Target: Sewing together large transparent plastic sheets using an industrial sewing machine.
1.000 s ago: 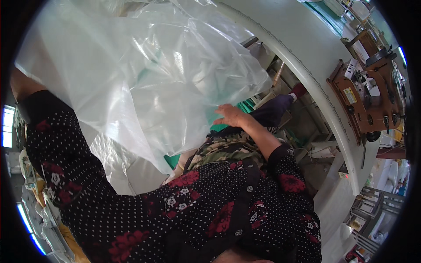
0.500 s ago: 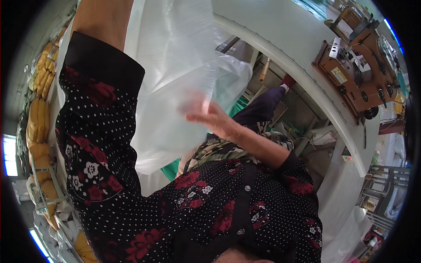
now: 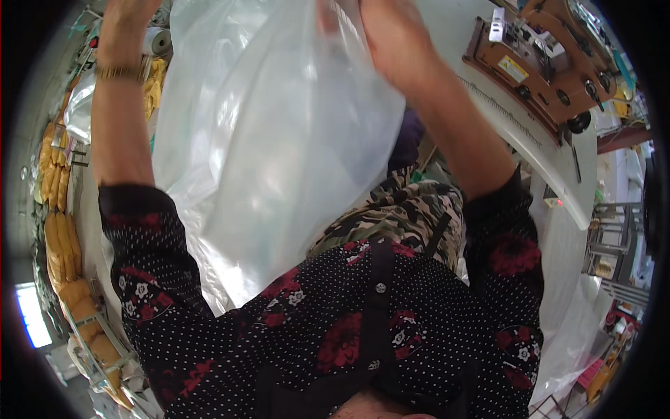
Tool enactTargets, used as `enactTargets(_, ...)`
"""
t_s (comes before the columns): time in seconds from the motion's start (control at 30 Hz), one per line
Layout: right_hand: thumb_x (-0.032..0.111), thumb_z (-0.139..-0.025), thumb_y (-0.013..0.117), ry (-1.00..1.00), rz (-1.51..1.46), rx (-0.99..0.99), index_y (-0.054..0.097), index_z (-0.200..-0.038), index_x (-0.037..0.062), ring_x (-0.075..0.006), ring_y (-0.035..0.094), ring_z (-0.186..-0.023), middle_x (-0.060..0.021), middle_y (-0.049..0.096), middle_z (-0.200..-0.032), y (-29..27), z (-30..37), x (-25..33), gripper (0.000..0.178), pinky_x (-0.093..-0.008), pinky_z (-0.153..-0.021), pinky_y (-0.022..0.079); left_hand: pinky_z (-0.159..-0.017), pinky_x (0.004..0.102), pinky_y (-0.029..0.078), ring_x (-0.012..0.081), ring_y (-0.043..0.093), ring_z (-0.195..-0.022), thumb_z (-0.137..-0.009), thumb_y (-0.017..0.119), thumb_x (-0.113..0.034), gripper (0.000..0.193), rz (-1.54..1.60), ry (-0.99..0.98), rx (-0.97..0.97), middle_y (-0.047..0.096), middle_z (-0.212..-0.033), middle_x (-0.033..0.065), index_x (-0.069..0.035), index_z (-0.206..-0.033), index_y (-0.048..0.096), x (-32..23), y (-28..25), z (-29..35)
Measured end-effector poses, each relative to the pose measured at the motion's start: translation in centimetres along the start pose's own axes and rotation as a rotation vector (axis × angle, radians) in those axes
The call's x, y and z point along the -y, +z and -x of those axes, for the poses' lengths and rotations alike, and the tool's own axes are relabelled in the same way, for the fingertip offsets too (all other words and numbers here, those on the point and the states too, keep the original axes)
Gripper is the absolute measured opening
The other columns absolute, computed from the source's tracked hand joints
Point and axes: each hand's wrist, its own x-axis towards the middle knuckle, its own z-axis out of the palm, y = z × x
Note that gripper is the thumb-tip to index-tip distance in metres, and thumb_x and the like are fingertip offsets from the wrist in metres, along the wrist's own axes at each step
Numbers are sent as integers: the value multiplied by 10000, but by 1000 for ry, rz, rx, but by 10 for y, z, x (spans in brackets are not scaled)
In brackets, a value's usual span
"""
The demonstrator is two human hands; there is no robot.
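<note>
A large translucent plastic sheet (image 3: 279, 153) hangs in loose folds in front of me, from the top edge of the view down to my lap. High up, my right hand (image 3: 398, 38) grips its right edge, with part of the fingers showing blurred through the film. At the upper left, my left hand (image 3: 130, 24) is raised beside the sheet's left side, and a bracelet or watch band (image 3: 120, 72) circles that wrist. The left fingers lie beyond the top edge, so their hold is hidden.
To the right, a brown sewing-machine-like device (image 3: 544, 70) stands on a pale table (image 3: 520, 136) with a ruler strip along its curved edge. Yellow bundles (image 3: 63, 244) line the far left side. A metal rack (image 3: 618, 237) is at the far right.
My right hand has risen from near my lap to the sheet's upper edge and closed on it. My left arm has shifted, and the sheet now spreads wider and bulges toward me.
</note>
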Motion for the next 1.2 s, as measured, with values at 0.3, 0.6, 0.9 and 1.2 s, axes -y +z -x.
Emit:
enactTargets(0.3, 508, -996, 432, -192, 52, 155, 538, -1204, -24, -252, 640, -902, -153, 639, -1048, 13, -47, 27, 580, -387, -756, 529, -715, 200, 488, 73, 626, -758, -885, 736, -294, 410, -120, -252, -200, 715, -1061, 56, -32, -1191, 659, 23, 56, 84)
enactTargets(0.6, 589, -963, 461, 53, 431, 319, 494, -1376, 55, -214, 655, -1023, -148, 689, -1074, -44, 14, -78, 676, -371, -887, 536, -834, 280, 517, 144, 650, -951, -971, 594, -378, 412, -251, -562, -506, 693, -1076, 91, -32, -1187, 650, 25, -11, 85)
enactTargets(0.9, 494, -987, 477, 329, -19, 493, 527, -1323, 14, -220, 653, -981, -146, 662, -1077, -53, 82, -95, 588, -385, -874, 535, -938, 240, 443, 146, 595, -1089, -993, 482, -93, 308, -652, -480, -374, 649, -1234, 82, 16, -1253, 607, 66, -15, 59)
enactTargets(1.2, 622, -947, 461, -208, -166, 678, 256, -1506, 79, -307, 466, -1296, -147, 488, -1405, 15, 2, 33, 806, -528, -1021, 423, -979, 295, 438, 215, 566, -1161, -979, 493, -304, 450, -134, -256, -522, 605, -1286, 111, -8, -1314, 547, 53, 26, 64)
